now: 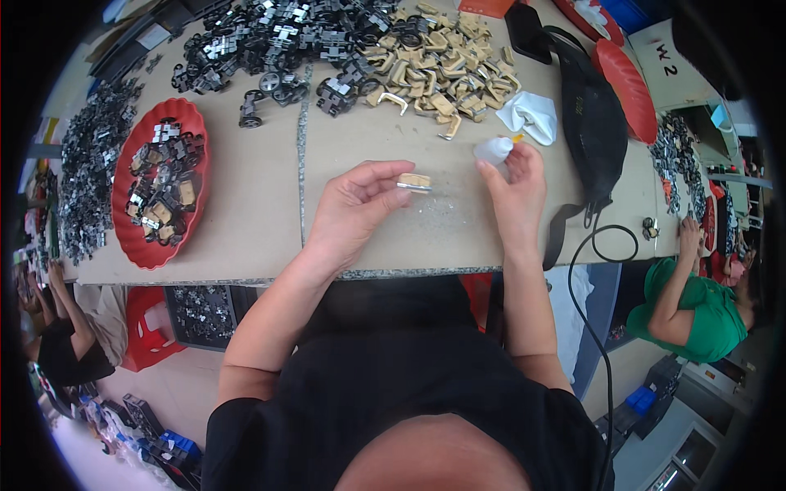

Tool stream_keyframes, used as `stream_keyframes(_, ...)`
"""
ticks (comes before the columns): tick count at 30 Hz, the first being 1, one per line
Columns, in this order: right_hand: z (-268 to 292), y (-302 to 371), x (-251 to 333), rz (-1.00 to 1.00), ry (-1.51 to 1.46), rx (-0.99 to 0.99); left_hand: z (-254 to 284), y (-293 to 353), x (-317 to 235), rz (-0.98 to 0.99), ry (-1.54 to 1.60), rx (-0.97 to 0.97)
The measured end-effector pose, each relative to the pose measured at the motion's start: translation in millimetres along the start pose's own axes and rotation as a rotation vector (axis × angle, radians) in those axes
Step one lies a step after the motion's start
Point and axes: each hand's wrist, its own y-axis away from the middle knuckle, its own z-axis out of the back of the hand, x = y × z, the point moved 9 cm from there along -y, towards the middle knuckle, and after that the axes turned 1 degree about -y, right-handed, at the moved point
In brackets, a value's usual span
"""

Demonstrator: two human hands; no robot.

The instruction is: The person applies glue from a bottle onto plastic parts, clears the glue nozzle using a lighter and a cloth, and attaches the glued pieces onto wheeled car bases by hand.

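Between the thumb and fingers of my left hand (360,196) is a small tan plastic part (415,182) with a pale lower edge, held above the table. My right hand (517,188) grips a small white squeeze bottle (493,150), tilted, with a yellow-orange tip (518,138). The bottle and the tan part are apart. Ahead of my hands lies a heap of similar tan parts (446,69). Left of that heap are many black and silver toy-car chassis (286,41) with wheels. A crumpled white cloth (529,117) rests just beyond the bottle.
A red scalloped tray (123,196) of assembled pieces stands at the left. On the right lie a black pouch-like bag (588,123), a black cable (583,307) and another red tray (626,90). A person in green (696,311) works at the right, another person (74,335) at the left.
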Motion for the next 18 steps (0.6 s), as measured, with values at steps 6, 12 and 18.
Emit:
stream_keyframes(6, -11, 41, 26, -0.076, 0.082, 0.058, -14, -2, -11, -0.09, -0.231, 0.113)
stream_keyframes(12, -75, 67, -7, -0.676, -0.813, 0.58, -23, -6, -16, -0.163, -0.483, 0.231)
stream_keyframes(18, -79, 65, -16, -0.764, -0.936, 0.568, -20, -15, -19, -0.173, -0.583, 0.282)
